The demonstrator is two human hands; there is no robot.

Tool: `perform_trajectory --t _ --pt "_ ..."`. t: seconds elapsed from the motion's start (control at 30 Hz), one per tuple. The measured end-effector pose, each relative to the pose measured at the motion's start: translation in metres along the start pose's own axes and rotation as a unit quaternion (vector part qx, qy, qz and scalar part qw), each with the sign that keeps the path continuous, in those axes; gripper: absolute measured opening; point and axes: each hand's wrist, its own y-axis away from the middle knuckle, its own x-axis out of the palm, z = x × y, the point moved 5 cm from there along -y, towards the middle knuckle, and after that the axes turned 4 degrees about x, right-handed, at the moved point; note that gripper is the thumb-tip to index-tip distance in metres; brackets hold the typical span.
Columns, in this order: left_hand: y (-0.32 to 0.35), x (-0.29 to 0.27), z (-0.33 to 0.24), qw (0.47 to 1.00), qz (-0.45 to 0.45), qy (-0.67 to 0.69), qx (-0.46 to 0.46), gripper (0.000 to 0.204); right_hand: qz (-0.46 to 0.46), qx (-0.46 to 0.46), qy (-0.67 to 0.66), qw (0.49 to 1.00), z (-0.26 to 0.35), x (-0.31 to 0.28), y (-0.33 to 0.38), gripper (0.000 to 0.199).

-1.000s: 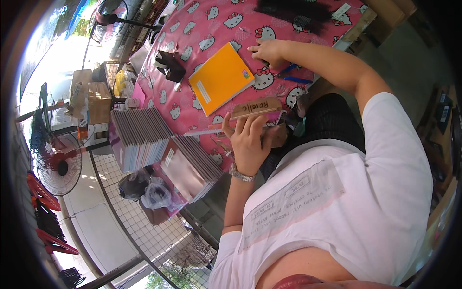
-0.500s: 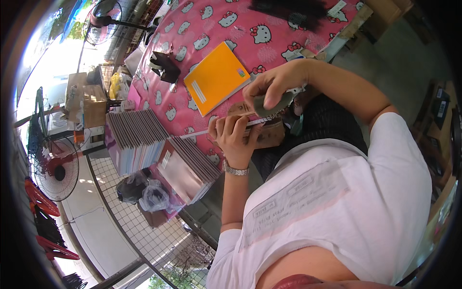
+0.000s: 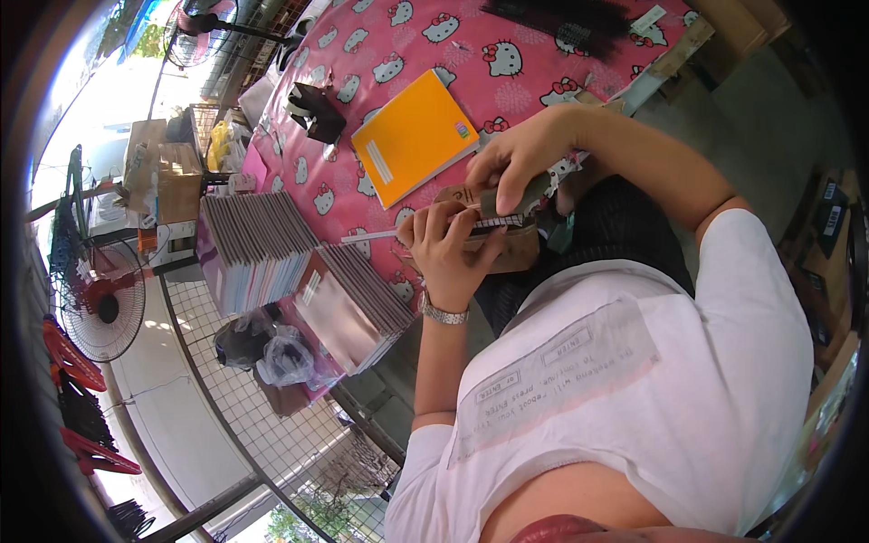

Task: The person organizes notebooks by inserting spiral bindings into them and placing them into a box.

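**Both hands on a brown notebook at the table edge**

A pink cartoon-cat tablecloth [image 3: 380, 54] covers the table; two stacks of notebooks [image 3: 299, 262] stand at its left end; an orange notebook [image 3: 412, 136] lies flat; the brown notebook [image 3: 511, 249] sits at the near edge, left hand [image 3: 448, 249] gripping it, right hand [image 3: 516, 167] pinching a dark strip [image 3: 529, 192] on top.

I am gripping a brown booklet [image 3: 489, 237] in my left hand [image 3: 450, 253] while my right hand [image 3: 516, 163] is pinching its top edge, just beside the orange notebook [image 3: 415, 136].
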Motion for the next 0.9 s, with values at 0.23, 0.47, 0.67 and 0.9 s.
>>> perform_trajectory --t 0.23,0.47,0.67,0.9 --pt "0.001 -0.001 0.005 1.000 0.005 0.028 -0.009 0.036 -0.022 0.028 0.085 0.996 0.004 -0.006 -0.005 0.049" --pt "0.002 -0.003 0.006 0.999 -0.029 0.042 -0.013 0.044 -0.044 0.026 0.066 0.997 0.004 -0.006 -0.007 0.050" --pt "0.007 -0.004 0.007 0.996 -0.047 0.050 -0.053 0.044 -0.028 0.031 -0.017 0.999 0.013 -0.002 -0.009 0.051" --pt "0.003 -0.008 0.013 0.994 -0.046 0.022 -0.094 0.042 -0.070 0.006 0.025 0.997 0.013 -0.013 -0.022 0.045"
